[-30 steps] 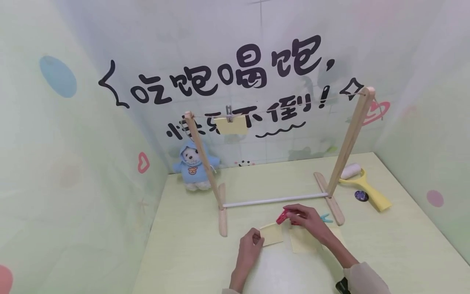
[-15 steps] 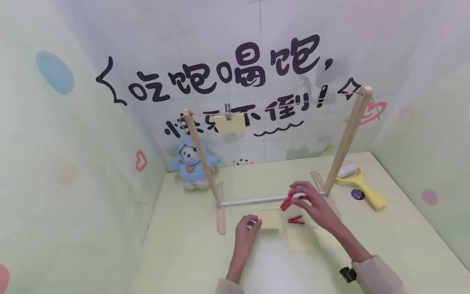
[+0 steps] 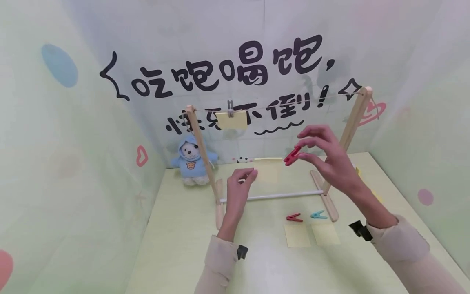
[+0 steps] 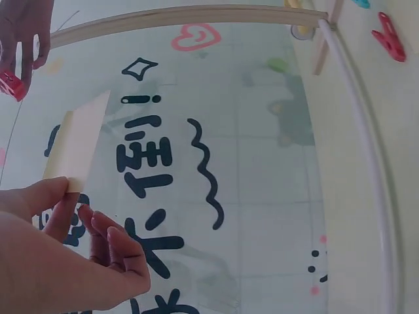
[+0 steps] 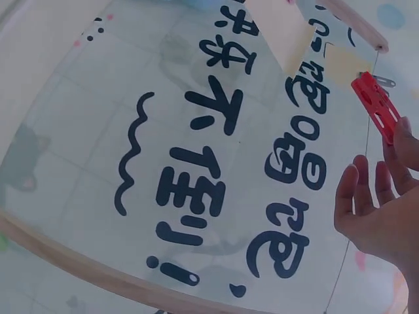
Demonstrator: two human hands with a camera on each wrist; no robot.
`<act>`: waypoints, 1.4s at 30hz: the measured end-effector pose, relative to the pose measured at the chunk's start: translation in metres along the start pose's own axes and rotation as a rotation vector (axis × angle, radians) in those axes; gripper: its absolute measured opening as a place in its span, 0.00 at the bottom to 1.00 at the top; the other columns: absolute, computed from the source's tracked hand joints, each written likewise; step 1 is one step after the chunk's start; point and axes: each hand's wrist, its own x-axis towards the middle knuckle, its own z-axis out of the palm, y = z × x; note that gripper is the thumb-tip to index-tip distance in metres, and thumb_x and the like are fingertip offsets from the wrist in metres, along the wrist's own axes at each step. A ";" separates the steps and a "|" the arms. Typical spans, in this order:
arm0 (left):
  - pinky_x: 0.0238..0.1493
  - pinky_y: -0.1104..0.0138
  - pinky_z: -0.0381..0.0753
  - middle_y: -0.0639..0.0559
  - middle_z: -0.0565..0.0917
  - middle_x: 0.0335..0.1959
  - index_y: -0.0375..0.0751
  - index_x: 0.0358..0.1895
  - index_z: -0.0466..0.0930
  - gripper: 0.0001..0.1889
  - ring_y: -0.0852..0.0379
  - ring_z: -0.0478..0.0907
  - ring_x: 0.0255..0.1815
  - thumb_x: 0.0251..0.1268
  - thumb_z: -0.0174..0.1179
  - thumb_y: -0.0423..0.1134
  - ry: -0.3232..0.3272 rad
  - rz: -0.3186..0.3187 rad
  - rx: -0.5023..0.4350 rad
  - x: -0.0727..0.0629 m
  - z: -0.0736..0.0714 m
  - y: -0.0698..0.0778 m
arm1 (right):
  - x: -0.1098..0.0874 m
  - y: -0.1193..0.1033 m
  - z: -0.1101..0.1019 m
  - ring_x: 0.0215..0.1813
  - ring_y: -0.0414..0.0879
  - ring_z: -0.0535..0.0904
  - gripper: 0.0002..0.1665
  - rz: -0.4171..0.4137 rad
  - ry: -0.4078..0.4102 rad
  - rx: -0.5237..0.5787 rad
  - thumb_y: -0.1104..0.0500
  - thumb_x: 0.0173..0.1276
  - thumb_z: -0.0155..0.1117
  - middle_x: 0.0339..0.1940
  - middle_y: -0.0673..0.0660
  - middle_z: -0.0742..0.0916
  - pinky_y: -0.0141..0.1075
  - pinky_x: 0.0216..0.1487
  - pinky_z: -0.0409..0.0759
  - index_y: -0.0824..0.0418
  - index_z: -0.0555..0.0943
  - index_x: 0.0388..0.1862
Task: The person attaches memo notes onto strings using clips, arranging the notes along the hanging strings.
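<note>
My left hand (image 3: 238,192) pinches a pale yellow paper note (image 3: 267,172) by its left edge, between thumb and finger. In the left wrist view the note (image 4: 78,147) is raised off the table and tilted. To its right, my right hand (image 3: 332,161) pinches a red clothespin (image 3: 292,156) between thumb and fingers, apart from the note. Above both hands in the head view runs a thin string (image 3: 293,105) between two wooden posts. On that string, toward the left post, a grey clip (image 3: 230,109) holds another yellow note (image 3: 238,121).
On the table lie a second red clothespin (image 3: 294,217), a light blue clothespin (image 3: 318,214) and two yellow notes (image 3: 297,236). A white rod (image 3: 282,195) joins the feet of the wooden stand (image 3: 202,151). Behind the left post sits a plush toy (image 3: 191,161) in blue.
Both hands have risen from the table toward the string. The left carries the note up, the right the red clothespin. The other red clothespin and the table notes are now uncovered.
</note>
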 end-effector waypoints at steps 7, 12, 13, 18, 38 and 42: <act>0.53 0.64 0.77 0.45 0.90 0.46 0.37 0.53 0.94 0.13 0.62 0.81 0.45 0.77 0.71 0.42 0.032 0.039 -0.063 0.019 0.004 0.032 | 0.032 -0.011 -0.011 0.72 0.32 0.67 0.14 -0.068 0.038 -0.042 0.80 0.62 0.76 0.62 0.73 0.80 0.24 0.66 0.71 0.77 0.87 0.46; 0.48 0.68 0.78 0.46 0.91 0.46 0.37 0.54 0.93 0.13 0.60 0.80 0.44 0.77 0.71 0.42 0.031 0.021 -0.142 0.033 0.006 0.054 | 0.065 -0.019 -0.017 0.71 0.30 0.66 0.13 -0.138 0.080 -0.087 0.78 0.62 0.78 0.60 0.76 0.80 0.32 0.76 0.65 0.78 0.88 0.45; 0.46 0.68 0.78 0.46 0.91 0.46 0.37 0.54 0.93 0.13 0.60 0.80 0.43 0.77 0.71 0.42 0.028 0.017 -0.158 0.035 0.007 0.059 | 0.071 -0.020 -0.019 0.71 0.30 0.66 0.12 -0.147 0.088 -0.097 0.78 0.62 0.78 0.60 0.76 0.80 0.34 0.77 0.64 0.77 0.88 0.45; 0.47 0.68 0.79 0.45 0.93 0.48 0.38 0.55 0.93 0.13 0.61 0.81 0.44 0.77 0.71 0.41 0.043 0.003 -0.210 0.046 0.009 0.074 | 0.098 -0.023 -0.024 0.73 0.42 0.70 0.10 -0.158 0.099 -0.140 0.72 0.67 0.78 0.60 0.74 0.81 0.37 0.77 0.65 0.76 0.89 0.46; 0.65 0.55 0.81 0.43 0.93 0.52 0.35 0.57 0.92 0.14 0.59 0.84 0.49 0.78 0.70 0.40 0.057 0.034 -0.270 0.064 0.011 0.089 | 0.144 -0.016 -0.007 0.66 0.57 0.75 0.06 -0.125 0.025 -0.122 0.74 0.68 0.78 0.56 0.68 0.80 0.45 0.74 0.67 0.74 0.90 0.42; 0.60 0.62 0.81 0.44 0.93 0.51 0.35 0.56 0.92 0.14 0.59 0.83 0.48 0.78 0.69 0.41 0.060 0.044 -0.269 0.065 0.010 0.091 | 0.145 -0.015 -0.003 0.67 0.56 0.74 0.05 -0.113 -0.011 -0.123 0.74 0.68 0.77 0.56 0.67 0.80 0.48 0.75 0.69 0.74 0.90 0.42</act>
